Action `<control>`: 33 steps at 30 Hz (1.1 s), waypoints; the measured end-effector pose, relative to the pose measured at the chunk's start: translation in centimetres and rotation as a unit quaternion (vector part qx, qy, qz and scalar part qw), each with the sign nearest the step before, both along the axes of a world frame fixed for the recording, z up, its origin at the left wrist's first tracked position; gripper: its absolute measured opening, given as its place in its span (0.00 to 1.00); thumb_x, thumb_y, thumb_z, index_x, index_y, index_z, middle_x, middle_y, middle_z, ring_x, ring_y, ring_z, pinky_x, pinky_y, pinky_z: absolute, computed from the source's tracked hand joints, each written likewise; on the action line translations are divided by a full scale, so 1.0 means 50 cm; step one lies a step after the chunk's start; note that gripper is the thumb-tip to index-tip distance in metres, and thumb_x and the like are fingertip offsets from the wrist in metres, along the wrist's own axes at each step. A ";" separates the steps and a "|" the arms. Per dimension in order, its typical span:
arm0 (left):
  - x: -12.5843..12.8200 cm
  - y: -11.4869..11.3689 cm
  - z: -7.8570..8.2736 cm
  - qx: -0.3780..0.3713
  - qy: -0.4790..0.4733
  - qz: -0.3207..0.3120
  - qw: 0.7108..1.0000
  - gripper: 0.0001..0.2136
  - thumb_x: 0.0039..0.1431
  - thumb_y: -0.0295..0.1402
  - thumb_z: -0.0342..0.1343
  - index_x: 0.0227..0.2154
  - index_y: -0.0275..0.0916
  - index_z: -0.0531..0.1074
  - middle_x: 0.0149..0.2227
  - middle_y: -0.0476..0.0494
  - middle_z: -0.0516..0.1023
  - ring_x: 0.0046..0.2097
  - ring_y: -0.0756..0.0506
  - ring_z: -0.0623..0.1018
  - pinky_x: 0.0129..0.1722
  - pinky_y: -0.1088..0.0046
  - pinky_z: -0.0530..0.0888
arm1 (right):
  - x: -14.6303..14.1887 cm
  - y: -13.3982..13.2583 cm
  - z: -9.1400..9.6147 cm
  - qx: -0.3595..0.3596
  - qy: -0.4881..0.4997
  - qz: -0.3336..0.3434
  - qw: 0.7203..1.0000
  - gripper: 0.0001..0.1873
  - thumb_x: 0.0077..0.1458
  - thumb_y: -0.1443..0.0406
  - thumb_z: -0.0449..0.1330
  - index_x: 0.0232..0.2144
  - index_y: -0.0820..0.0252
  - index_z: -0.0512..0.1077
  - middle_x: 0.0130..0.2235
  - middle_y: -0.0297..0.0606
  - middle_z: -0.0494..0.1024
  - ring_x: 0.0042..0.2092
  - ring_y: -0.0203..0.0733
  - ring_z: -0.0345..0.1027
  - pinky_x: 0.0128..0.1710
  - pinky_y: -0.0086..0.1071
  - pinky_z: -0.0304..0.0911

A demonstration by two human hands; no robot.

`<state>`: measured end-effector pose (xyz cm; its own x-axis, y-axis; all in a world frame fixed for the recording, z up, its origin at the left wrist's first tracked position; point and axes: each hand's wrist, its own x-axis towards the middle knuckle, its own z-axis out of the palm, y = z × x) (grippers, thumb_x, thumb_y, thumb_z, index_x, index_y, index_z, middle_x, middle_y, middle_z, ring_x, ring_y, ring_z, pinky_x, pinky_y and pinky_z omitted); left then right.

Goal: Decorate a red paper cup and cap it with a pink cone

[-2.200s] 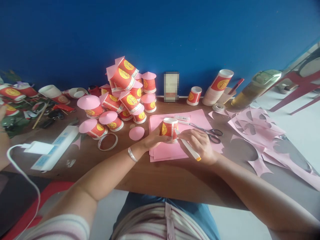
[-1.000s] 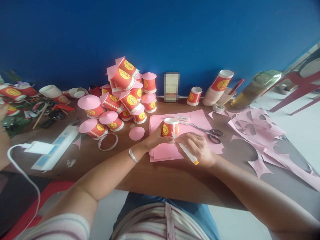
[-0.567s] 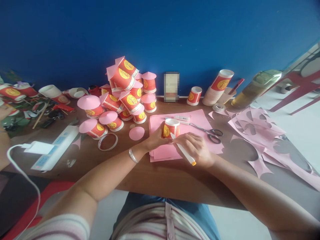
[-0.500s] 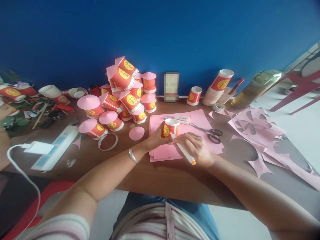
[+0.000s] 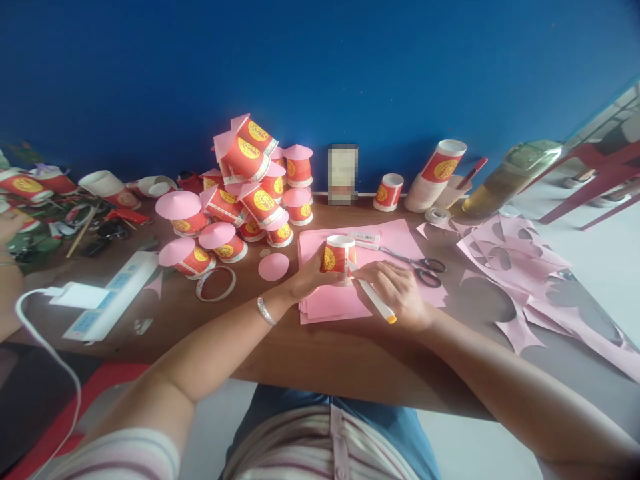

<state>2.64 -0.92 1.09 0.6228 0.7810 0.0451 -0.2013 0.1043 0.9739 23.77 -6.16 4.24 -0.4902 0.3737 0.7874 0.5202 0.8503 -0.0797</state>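
My left hand [image 5: 311, 275] is wrapped around the left side of a red paper cup [image 5: 339, 259] with a yellow round print. The cup stands upright, its white rim or base facing up. In my right hand [image 5: 395, 293] is a slim white utility knife [image 5: 376, 301] with an orange end. Its tip meets the cup's front right side. The tip is too small to see clearly. Under both hands lies a stack of pink paper [image 5: 330, 307]. Scissors [image 5: 427, 270] and a white glue stick [image 5: 364, 238] rest on the paper behind the cup.
Several red cups with pink cone tops [image 5: 260, 203] are piled at left. A pink paper disc [image 5: 273, 267], tape ring [image 5: 216, 285] and power strip [image 5: 113, 297] lie nearer. Stacked cups [image 5: 437, 175], a bottle [image 5: 515, 177] and pink scraps [image 5: 520, 260] are at right. Another person's arm [image 5: 7, 287] shows far left.
The cup has turned a little in my left hand, bringing its white printed strip to the front. My right hand and the knife have shifted slightly right.
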 end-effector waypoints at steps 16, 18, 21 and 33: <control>0.003 0.001 0.007 -0.044 -0.029 -0.002 0.999 0.19 0.51 0.36 0.71 0.43 0.40 0.71 0.38 0.47 0.73 0.41 0.46 0.74 0.44 0.64 0.74 | 0.024 0.019 -0.036 -0.012 -0.003 -0.018 1.000 0.14 0.64 0.75 0.57 0.50 0.59 0.71 0.37 0.39 0.80 0.34 0.41 0.73 0.34 0.34 0.68; 0.002 0.001 0.004 -0.043 -0.034 -0.001 0.998 0.19 0.51 0.35 0.71 0.43 0.41 0.71 0.38 0.48 0.74 0.41 0.46 0.74 0.46 0.63 0.74 | 0.024 0.018 -0.036 -0.016 -0.003 -0.021 1.000 0.14 0.65 0.75 0.56 0.50 0.59 0.71 0.37 0.40 0.80 0.35 0.41 0.73 0.34 0.34 0.68; 0.001 0.001 0.000 -0.042 -0.041 -0.003 0.998 0.19 0.52 0.34 0.71 0.43 0.41 0.71 0.38 0.48 0.74 0.41 0.46 0.75 0.46 0.63 0.75 | 0.024 0.018 -0.035 -0.020 -0.002 -0.019 1.000 0.14 0.65 0.75 0.56 0.50 0.59 0.71 0.37 0.40 0.80 0.35 0.41 0.73 0.35 0.34 0.69; 0.002 -0.005 0.014 -0.063 -0.060 0.007 0.996 0.17 0.51 0.33 0.72 0.41 0.39 0.72 0.39 0.47 0.77 0.43 0.45 0.78 0.48 0.61 0.77 | 0.021 0.016 -0.024 0.005 0.016 -0.024 1.000 0.14 0.63 0.73 0.59 0.50 0.57 0.72 0.35 0.38 0.80 0.32 0.41 0.74 0.34 0.34 0.68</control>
<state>2.75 -1.15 1.80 0.6080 0.7937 0.0195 -0.3169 0.2201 0.9226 24.83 -5.34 3.04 -0.4460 0.3880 0.8065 0.5571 0.8257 -0.0892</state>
